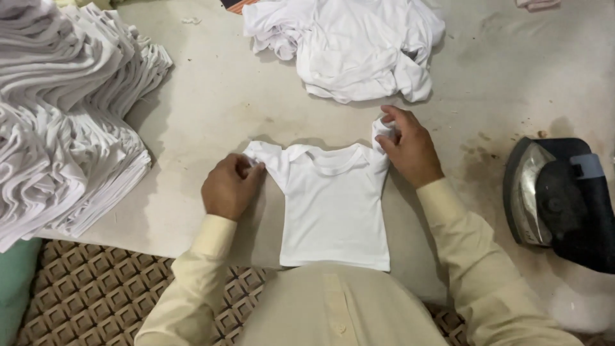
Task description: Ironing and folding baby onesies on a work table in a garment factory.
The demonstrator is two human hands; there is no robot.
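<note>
A small white baby shirt [333, 205] lies flat, neck away from me, on the beige padded table [211, 96]. My left hand [229, 187] pinches its left sleeve at the cuff. My right hand [409, 148] grips the right sleeve, which is lifted and bunched between my fingers. Both of my arms wear cream long sleeves.
A tall stack of folded white garments [64, 115] fills the left side. A loose heap of white garments [349, 45] lies at the far middle. A dark electric iron [557, 198] rests on its side at the right. A patterned brown mat [96, 295] shows below the table edge.
</note>
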